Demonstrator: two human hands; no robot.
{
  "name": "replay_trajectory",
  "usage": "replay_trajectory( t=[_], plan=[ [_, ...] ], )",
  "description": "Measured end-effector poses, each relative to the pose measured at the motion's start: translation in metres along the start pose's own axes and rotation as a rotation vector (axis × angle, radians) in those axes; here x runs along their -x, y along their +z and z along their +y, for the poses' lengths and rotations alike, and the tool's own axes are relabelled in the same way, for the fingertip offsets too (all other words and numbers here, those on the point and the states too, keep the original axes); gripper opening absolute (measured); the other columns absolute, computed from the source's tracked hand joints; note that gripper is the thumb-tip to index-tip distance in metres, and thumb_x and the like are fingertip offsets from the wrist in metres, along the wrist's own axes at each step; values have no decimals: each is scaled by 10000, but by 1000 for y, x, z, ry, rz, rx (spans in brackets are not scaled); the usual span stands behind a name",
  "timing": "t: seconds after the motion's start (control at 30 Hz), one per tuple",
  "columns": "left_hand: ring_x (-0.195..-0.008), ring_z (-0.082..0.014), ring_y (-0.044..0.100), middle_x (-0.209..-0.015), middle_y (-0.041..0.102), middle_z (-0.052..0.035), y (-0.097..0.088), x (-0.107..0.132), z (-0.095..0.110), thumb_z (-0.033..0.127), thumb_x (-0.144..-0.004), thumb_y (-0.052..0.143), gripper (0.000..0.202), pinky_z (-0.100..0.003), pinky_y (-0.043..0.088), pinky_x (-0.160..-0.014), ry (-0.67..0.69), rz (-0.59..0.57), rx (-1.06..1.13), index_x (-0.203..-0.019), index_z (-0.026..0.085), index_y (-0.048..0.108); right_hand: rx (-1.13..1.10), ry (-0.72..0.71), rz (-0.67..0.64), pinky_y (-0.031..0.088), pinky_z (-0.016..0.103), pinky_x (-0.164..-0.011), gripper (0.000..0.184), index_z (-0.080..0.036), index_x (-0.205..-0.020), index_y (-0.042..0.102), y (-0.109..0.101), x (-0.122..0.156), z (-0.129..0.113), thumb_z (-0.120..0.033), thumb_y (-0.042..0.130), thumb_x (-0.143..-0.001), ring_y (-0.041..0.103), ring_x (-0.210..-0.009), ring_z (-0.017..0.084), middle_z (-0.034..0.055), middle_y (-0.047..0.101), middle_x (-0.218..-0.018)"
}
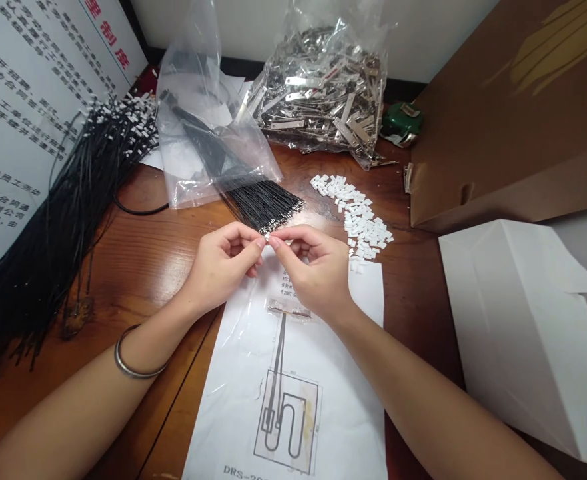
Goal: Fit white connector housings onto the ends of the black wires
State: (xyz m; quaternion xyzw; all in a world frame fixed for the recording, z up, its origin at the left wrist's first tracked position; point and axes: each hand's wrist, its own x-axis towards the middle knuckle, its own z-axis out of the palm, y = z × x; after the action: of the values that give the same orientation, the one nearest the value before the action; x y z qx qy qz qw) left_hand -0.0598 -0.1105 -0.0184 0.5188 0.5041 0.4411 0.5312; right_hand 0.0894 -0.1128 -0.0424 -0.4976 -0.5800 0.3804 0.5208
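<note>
My left hand and my right hand meet fingertip to fingertip, each in a closed pinch. A tiny white piece, like a small plastic connector housing, shows between them; what the left fingers grip is hidden. Just behind the fingertips fans out a bundle of black wires with small metal terminals at the ends. Its far part lies inside a clear plastic bag. To the right of my right hand is a loose pile of white connector housings. A printed drawing sheet lies under my hands.
At the back stands a clear bag of metal strips, beside a green tape measure. Black wires with white ends are heaped at left against a printed board. A cardboard box and folded white paper occupy the right.
</note>
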Motion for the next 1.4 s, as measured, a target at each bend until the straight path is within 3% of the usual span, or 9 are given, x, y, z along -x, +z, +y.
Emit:
replay_trajectory(
  t=[0.47, 0.87, 1.4],
  plan=[
    [-455, -70, 563, -589, 627, 23, 0, 0, 1, 219, -742, 754, 128, -171, 458, -460, 0, 1, 7, -724, 142, 653, 6, 44, -14, 395, 273, -498, 107, -182, -773, 724, 0, -1, -2, -270, 673, -807, 484, -512, 90, 1, 660, -646],
    [-461, -76, 564, -617, 649, 10, 0, 0, -1, 303, -755, 764, 181, -180, 464, -454, 11, -3, 9, -754, 150, 666, -86, 156, -47, 374, 258, -460, 105, -177, -752, 718, -1, -3, -3, -274, 685, -775, 519, -502, 95, 1, 651, -605],
    [-463, -81, 563, -625, 643, 6, -1, 0, -2, 317, -757, 756, 189, -190, 454, -459, -5, 6, -6, -745, 153, 662, -77, 173, -75, 376, 246, -452, 114, -176, -754, 714, -1, -4, -3, -277, 675, -792, 541, -516, 101, 11, 659, -624]
  ],
)
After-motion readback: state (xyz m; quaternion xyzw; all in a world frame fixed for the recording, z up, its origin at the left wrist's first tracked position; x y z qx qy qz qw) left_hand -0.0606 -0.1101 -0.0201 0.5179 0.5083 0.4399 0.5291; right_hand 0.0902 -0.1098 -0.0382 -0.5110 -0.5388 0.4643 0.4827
